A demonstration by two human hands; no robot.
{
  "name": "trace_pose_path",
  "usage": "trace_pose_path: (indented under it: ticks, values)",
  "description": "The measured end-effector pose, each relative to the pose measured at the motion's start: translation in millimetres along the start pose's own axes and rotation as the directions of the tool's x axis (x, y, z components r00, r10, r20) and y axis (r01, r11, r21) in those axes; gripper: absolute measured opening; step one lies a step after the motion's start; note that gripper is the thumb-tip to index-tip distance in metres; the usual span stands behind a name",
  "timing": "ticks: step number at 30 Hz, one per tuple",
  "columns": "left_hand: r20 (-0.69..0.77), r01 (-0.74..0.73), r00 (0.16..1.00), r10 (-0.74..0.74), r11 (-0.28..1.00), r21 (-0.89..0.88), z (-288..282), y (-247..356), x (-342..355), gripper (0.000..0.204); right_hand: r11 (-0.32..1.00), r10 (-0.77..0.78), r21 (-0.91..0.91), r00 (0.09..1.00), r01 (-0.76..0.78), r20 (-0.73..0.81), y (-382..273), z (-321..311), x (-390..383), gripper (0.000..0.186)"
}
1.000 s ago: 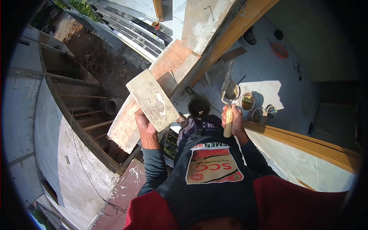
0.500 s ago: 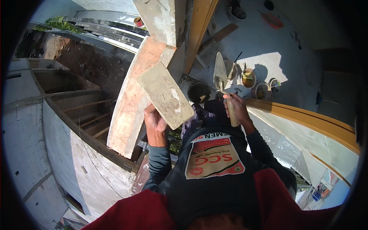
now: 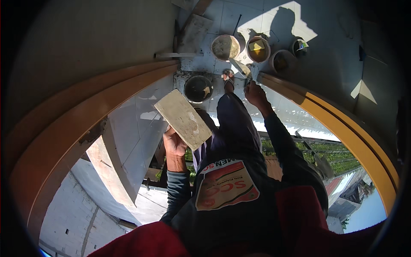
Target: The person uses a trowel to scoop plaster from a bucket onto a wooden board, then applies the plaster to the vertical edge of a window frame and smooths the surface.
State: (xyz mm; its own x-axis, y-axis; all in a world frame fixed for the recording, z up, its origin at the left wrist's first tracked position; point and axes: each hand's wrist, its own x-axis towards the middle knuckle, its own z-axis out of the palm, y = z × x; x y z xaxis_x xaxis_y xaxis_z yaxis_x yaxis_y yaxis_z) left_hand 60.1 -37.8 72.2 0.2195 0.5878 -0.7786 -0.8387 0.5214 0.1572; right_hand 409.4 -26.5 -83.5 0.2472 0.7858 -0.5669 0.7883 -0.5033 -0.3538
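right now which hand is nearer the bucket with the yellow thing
Right. The right hand is below the bucket in the picture; the left hand sits farther off, lower left.

Hard sunlight patches the dim, shadowed floor.

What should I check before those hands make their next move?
1. Left hand holding the flat board: ok.
2. Right hand holding the trowel: ok.
3. Board's upper face bare of any heap: ok, just thin residue.
4. Space around the visible foot: not ok, perhaps; the dark bucket stands close by.
5. Other foot's placement: cannot tell; it's hidden.
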Motion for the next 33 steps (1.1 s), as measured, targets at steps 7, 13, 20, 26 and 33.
trace_pose_path:
  ticks: [7, 13, 20, 26, 33]
  values:
    - [-0.166, 0.103, 0.979, -0.116, 0.991, -0.087, -22, -71, 74, 0.057, 0.928, -0.258, -0.275, 0.966, 0.252, 0.016, 87, 53, 213, 0.013]
    - [-0.338, 0.065, 0.935, -0.105, 0.99, -0.128, -91, -63, 92, 0.063, 0.847, -0.272, -0.445, 0.957, 0.289, 0.102, 65, 165, 331, 0.026]
    - [-0.414, -0.008, 0.907, -0.077, 0.98, -0.2, -117, -70, 103, 0.075, 0.98, -0.138, -0.114, 0.965, 0.166, 0.221, 68, 259, 364, 0.025]
    - [-0.399, 0.042, 0.906, -0.138, 0.97, -0.24, -132, -62, 108, 0.072, 0.454, -0.578, -0.332, 0.556, 0.827, 0.597, 119, 239, 369, 0.013]
    - [-0.307, 0.043, 0.946, -0.103, 0.98, -0.196, -110, -58, 123, 0.069, 0.727, -0.15, 0.665, 0.905, -0.172, 0.398, 130, 197, 329, 0.021]
